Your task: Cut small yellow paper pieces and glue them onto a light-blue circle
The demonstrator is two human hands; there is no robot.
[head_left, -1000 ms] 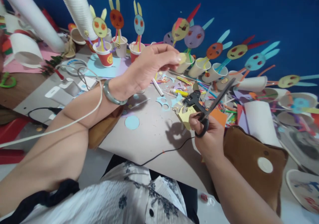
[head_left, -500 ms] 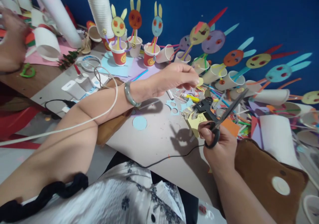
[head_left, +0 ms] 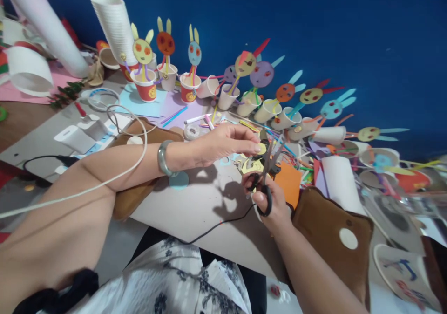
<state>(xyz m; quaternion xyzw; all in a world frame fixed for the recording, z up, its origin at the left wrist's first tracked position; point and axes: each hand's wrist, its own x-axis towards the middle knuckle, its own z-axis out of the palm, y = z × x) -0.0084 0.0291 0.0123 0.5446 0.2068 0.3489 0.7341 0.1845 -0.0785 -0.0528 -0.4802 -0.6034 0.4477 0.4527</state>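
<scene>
My left hand [head_left: 233, 141] is closed in a pinch on a small yellow paper piece [head_left: 261, 148]. In my right hand [head_left: 272, 202] are black-handled scissors [head_left: 268, 174], their blades pointing up and slightly parted. The blades are close to the yellow piece; I cannot tell whether they touch it. Under and behind the hands lie yellow paper scraps [head_left: 249, 165] and an orange paper sheet [head_left: 288, 181]. A light blue paper disc [head_left: 179, 180] lies on the table beneath my left wrist.
Paper-cup figures with rabbit-eared heads [head_left: 142, 51] line the blue wall. A white cup stack [head_left: 111, 20] rises at the back left. A white cable [head_left: 87, 183] crosses over my left arm. Brown felt pieces [head_left: 324, 230] lie at both sides; a power strip [head_left: 101, 137] is at left.
The scissors have come closer to the yellow piece, and their blades have parted. The view has swung right, and the other person's hand at the left has gone out of frame.
</scene>
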